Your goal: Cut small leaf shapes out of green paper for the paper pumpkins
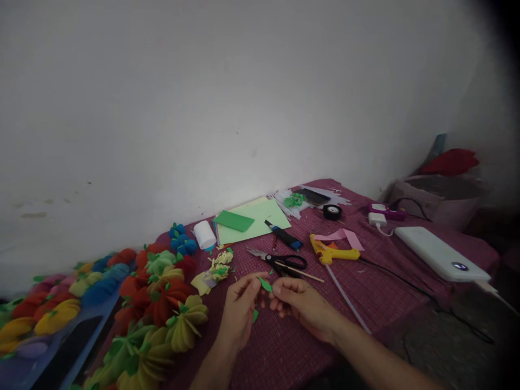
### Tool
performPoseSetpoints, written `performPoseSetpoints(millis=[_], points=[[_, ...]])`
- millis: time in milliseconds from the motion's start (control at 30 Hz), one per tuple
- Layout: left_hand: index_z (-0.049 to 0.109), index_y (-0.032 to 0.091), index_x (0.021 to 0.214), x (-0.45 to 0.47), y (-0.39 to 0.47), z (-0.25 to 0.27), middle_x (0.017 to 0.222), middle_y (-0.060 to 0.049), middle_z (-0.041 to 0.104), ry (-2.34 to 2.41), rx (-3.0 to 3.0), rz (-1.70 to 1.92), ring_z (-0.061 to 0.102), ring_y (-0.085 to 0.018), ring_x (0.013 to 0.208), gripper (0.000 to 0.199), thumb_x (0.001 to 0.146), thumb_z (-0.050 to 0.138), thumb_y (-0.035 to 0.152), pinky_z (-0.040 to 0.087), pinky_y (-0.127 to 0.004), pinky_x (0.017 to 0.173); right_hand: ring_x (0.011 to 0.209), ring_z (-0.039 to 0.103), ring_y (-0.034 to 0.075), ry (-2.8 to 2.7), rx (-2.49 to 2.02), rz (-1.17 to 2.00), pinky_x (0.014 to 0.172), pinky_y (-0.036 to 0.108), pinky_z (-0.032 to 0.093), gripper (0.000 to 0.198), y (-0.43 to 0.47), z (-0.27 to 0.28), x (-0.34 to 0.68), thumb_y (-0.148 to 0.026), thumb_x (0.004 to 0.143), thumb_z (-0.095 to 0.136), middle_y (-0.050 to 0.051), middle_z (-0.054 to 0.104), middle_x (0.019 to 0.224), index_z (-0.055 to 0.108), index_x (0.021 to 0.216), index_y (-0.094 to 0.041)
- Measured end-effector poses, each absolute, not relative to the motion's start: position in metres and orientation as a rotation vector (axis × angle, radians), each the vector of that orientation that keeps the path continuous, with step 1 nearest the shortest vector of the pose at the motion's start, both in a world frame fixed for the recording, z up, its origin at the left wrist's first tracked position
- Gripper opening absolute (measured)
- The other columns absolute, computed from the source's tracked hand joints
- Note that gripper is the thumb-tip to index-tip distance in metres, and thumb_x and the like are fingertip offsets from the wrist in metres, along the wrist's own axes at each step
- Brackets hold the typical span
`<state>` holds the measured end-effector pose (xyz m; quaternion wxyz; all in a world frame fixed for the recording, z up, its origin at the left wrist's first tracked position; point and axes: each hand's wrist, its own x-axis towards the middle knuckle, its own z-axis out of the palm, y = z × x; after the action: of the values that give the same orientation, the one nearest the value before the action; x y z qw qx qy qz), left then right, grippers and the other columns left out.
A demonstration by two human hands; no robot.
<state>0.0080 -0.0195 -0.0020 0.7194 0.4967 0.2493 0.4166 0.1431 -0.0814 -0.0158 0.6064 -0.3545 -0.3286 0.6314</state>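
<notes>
My left hand (239, 306) pinches one end of a green leaf (265, 284) between thumb and finger; my right hand (303, 303) is closed on the other end. The leaf is held between both hands, above the red tablecloth (284, 352). Just beyond the hands lie scissors (271, 259), with a thin stick (306, 273) beside them. Further out, a green strip (234, 221) rests on pale paper (264, 215). Right: a yellow glue gun (339, 254). Left: piled colored ornaments (187, 323).

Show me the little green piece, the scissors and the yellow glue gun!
Green piece (265, 284), head view: on its middle.
Scissors (270, 259), head view: near the pivot.
Yellow glue gun (332, 253), head view: on its body.
</notes>
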Motion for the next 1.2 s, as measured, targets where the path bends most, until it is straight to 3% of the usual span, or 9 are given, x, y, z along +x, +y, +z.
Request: performPoseSetpoints(millis=[1200], points=[[0.073, 0.014, 0.085, 0.0082, -0.0199, -0.0037, 0.064, -0.004, 0.064, 0.525, 1.102, 0.934, 0.057, -0.014, 0.059, 0.018, 0.076, 0.069, 0.029, 0.041, -0.024, 0.054, 0.053, 0.053, 0.007, -0.758, -0.776, 1.488, 0.054, 0.021, 0.035, 0.022, -0.0817, -0.0155, 0.1430, -0.033, 0.074, 0.072, 0.000, 0.066, 0.062, 0.066, 0.068, -0.013]])
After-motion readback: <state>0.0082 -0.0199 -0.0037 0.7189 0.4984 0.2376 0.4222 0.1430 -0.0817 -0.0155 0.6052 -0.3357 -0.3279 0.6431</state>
